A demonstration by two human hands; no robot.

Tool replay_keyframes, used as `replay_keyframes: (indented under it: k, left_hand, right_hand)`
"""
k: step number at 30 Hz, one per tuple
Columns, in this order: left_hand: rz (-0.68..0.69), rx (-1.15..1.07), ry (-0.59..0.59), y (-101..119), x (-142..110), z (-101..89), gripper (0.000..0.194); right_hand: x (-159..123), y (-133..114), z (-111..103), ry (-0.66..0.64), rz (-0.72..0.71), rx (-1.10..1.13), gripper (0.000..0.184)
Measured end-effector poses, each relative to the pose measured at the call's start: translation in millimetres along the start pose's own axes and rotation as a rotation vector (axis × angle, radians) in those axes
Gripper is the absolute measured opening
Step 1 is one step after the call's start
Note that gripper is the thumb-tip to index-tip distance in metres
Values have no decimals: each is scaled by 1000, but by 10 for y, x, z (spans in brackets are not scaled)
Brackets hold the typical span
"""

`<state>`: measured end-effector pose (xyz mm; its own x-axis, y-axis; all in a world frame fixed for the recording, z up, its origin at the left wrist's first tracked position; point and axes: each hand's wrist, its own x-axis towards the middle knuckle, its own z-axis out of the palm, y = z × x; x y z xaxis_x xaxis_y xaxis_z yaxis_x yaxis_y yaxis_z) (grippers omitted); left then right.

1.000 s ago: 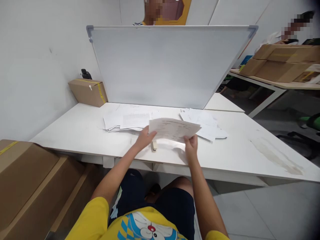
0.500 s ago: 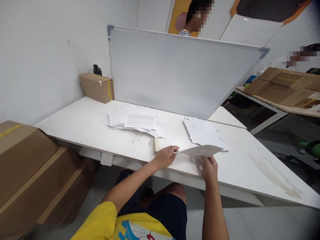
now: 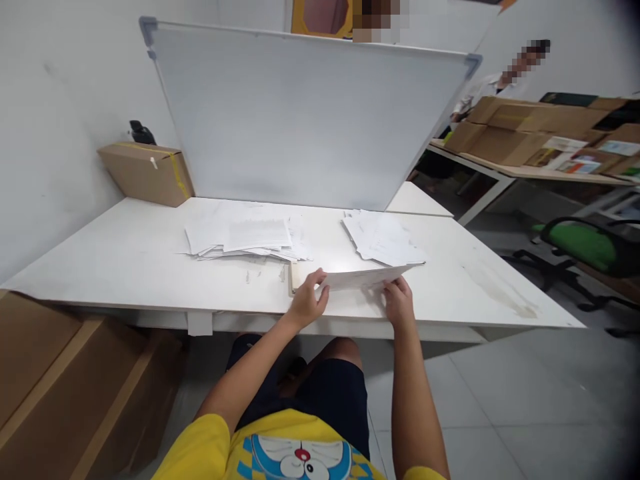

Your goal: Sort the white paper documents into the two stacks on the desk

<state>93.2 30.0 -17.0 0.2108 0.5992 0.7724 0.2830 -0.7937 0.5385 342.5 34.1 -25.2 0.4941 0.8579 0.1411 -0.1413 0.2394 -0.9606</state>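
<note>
Paper (image 3: 356,278) turned more edge-on | left hand (image 3: 307,304), right hand (image 3: 399,303) gripping its ends | print unreadable

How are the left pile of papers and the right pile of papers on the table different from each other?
The left pile spreads wider than the right pile. The left pile's top sheet shows dense grey print, while the right pile's top looks mostly blank. Both are loose, untidy piles of white sheets lying flat on the table.
</note>
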Motion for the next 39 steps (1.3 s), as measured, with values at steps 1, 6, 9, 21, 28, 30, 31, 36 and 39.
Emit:
replay_keyframes:
  k: [1, 6, 9, 21, 28, 30, 31, 36, 39]
  left_hand:
    - [27, -2, 61, 21, -9, -8, 45]
    - [47, 55, 142, 98, 11, -393, 29]
    - [34, 201, 159, -59, 155, -804, 31]
    - [-311, 454, -677, -454, 291, -983, 59]
    - [-213, 402, -776, -333, 296, -1050, 65]
    - [-218, 402, -779, -325, 297, -1044, 65]
    - [-222, 402, -781, -323, 298, -1040, 65]
    - [-232, 404, -786, -324, 298, -1036, 65]
    - [-241, 393, -771, -328, 300, -1051, 62]
  right_hand:
    - [-5, -21, 7, -2, 0, -5, 29]
    - [-224, -232, -8, -90, 65, -38, 27]
    - [-500, -349, -20, -211, 184, -167, 28]
    - [-872, -305, 109, -171, 284, -542, 25]
    - [-928, -230, 17, -99, 282, -683, 38]
    - [-947, -215, 13, -84, 296, -657, 41]
    - [-954, -213, 16, -73, 300, -646, 43]
    - [-961, -204, 23, -12, 299, -586, 49]
    - [-946, -172, 0, -8, 290, -563, 52]
